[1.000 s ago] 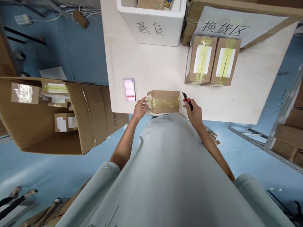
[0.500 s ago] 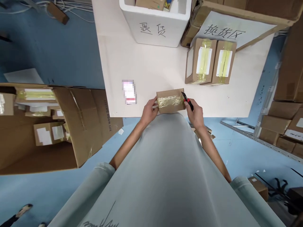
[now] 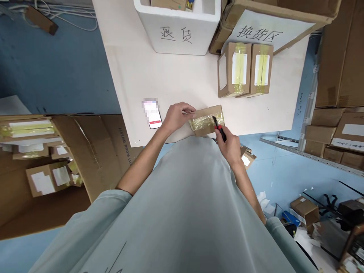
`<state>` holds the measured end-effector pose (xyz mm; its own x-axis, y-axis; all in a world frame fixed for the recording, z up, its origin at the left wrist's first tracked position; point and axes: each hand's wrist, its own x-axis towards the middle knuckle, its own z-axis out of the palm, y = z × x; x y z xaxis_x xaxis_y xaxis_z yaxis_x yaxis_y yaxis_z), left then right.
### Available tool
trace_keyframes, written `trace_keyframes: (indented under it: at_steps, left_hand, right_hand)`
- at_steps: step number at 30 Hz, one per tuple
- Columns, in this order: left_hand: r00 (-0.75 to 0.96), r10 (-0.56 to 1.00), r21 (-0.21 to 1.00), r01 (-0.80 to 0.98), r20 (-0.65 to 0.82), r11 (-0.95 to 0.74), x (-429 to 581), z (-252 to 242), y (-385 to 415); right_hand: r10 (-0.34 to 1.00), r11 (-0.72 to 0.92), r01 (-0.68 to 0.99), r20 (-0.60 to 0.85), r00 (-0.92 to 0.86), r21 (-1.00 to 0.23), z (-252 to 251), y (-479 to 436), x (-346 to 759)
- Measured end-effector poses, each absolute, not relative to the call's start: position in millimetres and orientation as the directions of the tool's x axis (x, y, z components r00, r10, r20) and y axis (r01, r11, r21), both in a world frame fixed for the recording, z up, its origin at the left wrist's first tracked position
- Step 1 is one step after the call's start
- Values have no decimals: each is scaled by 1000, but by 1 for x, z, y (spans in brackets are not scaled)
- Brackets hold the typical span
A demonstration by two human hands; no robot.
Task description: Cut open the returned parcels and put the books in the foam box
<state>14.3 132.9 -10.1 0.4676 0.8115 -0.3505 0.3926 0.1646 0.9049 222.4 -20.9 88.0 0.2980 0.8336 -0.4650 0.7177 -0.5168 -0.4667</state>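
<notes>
A small cardboard box (image 3: 208,120) with shiny yellowish tape along its top lies at the table's front edge, against my shirt. My left hand (image 3: 178,116) grips the box by its left end, fingers bent over the upper left corner. In my right hand (image 3: 229,146) is a black and red utility knife (image 3: 220,129), its tip over the taped top near the right end. Whether the blade touches the tape I cannot tell. To the left of my left hand lies a phone (image 3: 153,115) with its screen lit and partly blurred.
Two taped cardboard boxes (image 3: 241,70) stand on the white table (image 3: 127,76). Behind are a white foam bin (image 3: 179,36) and a large labelled carton (image 3: 258,32). An open carton (image 3: 105,144) holding parcels is at the left. Stacked boxes (image 3: 321,134) line the right.
My left hand has moved from the box's left side up to its upper left corner. The knife has shifted from the right edge inward over the tape. The view has turned slightly.
</notes>
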Motion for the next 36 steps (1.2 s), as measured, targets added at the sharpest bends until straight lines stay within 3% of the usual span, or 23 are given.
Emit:
trace_keyframes:
  at_steps: [5,21,36]
  left_hand:
    - [491,798,908,388,-348,157,12,-18,136]
    - [462,812,914,352,-357,201,13,-17,132]
    - [415,836,905,374,-360,203,15,-19,132]
  right_hand:
    - [766,-518,761,-608,209,-390,89,-16,187]
    - [680,-471,874,-682,270,-124,94,11,142]
    - [671,-439,895,-692,265,-83,95,22,137]
